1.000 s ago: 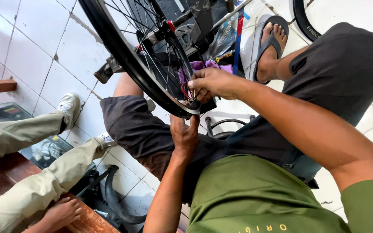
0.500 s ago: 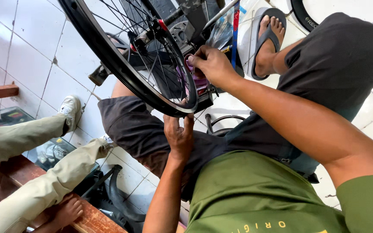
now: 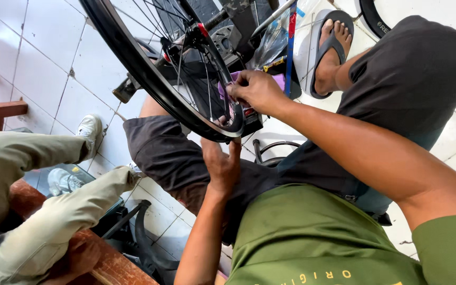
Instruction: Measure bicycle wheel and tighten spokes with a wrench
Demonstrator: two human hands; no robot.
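**Both hands on a black bicycle wheel held over the lap**

The bicycle wheel, black-rimmed with thin spokes, stands tilted above the seated person's left thigh, its lowest arc hanging just over the dark shorts. The right hand reaches in from the right with fingers pinched together at the inner edge of the rim, closed on something small there that cannot be made out; a scrap of purple cloth shows just behind the knuckles. The left hand comes up from below, fingers stretched upward and touching the underside of the rim, more a steadying press than a full grasp. Near the hub a red-tipped part sits among the spokes.

Beyond the wheel, the person's foot in a dark sandal rests on the white tiled floor. A green shirt fills the lower edge of the view.

At the left another person sits on a wooden bench, with khaki trousers and a white sneaker planted on the tiles
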